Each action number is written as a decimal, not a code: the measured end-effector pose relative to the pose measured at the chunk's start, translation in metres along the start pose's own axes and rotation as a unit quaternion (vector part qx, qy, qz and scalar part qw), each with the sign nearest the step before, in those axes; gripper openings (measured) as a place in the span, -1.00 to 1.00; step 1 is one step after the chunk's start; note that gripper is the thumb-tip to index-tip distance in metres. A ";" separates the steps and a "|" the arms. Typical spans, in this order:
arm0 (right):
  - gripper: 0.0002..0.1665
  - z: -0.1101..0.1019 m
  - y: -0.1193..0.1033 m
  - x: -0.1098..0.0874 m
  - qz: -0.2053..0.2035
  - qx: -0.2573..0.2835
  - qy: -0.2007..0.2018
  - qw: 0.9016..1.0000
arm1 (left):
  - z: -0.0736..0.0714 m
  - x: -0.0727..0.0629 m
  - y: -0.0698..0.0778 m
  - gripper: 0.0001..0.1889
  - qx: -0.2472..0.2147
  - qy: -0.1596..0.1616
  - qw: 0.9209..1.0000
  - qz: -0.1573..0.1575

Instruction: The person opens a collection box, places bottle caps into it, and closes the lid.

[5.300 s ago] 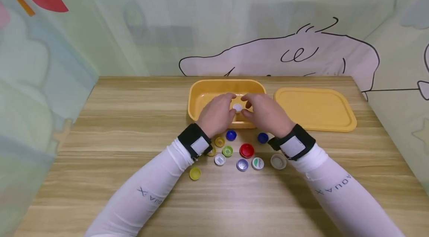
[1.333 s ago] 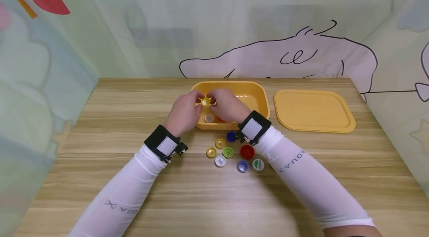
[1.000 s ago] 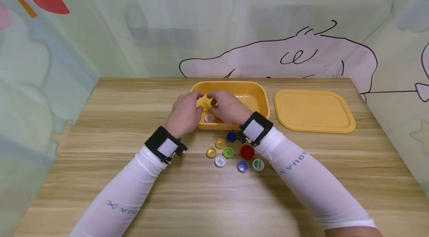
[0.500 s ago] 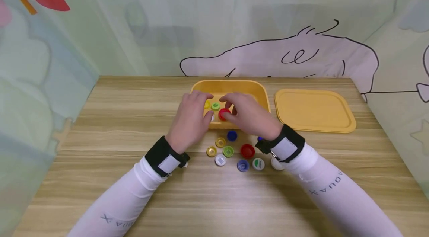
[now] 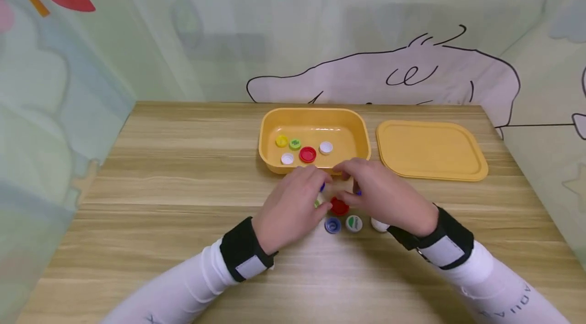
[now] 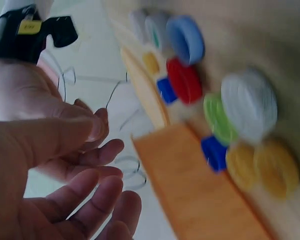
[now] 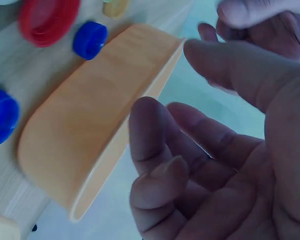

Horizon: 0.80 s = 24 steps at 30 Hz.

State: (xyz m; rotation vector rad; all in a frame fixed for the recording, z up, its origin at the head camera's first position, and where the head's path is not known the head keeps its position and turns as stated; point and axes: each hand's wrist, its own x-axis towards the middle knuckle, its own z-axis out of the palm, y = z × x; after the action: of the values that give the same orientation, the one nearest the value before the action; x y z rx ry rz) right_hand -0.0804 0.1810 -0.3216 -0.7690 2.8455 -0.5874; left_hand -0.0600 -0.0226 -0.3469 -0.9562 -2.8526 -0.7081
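Note:
My left hand (image 5: 293, 207) hovers over the bottle caps in front of the yellow bin (image 5: 345, 136), fingers loosely bent and holding nothing. Facing it, my right hand (image 5: 389, 194) has thumb and fingers apart, with no cap between them. Below the hands lie a red cap (image 5: 339, 207), a light blue cap (image 5: 332, 225) and a white-and-green cap (image 5: 354, 223). Two dark blue caps (image 7: 90, 40) show near the bin in the right wrist view. The left wrist view also has a green cap (image 6: 219, 117), a white cap (image 6: 247, 105) and yellow caps (image 6: 275, 167).
Inside the bin are a yellow cap (image 5: 281, 141), a green cap (image 5: 295, 144), a red cap (image 5: 308, 154) and two white caps (image 5: 325, 148). The flat yellow lid (image 5: 430, 150) lies right of the bin. A printed curtain (image 5: 293, 34) hangs behind the table.
The yellow cap pinched between both hands 1.3 s ago now lies in the bin. Both hands have drawn back from the bin, toward me and to the right, over the loose caps.

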 end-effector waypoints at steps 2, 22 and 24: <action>-0.52 0.002 0.003 -0.008 -0.008 -0.022 -0.003 1.000 | 0.008 0.001 0.004 -0.55 0.014 -0.022 1.000 0.007; -0.79 0.039 0.027 -0.042 0.025 -0.056 -0.068 0.996 | 0.065 0.013 0.023 -0.63 0.123 -0.076 0.989 0.043; -0.79 0.041 0.027 -0.043 0.024 -0.059 -0.066 0.996 | 0.067 0.013 0.023 -0.65 0.129 -0.073 0.988 0.046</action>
State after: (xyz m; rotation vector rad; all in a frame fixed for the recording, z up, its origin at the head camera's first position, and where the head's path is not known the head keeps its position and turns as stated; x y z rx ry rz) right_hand -0.0462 0.2109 -0.3686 -0.7263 2.7870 -0.3513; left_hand -0.0510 0.0304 -0.3943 -1.1307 -2.9024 -0.2616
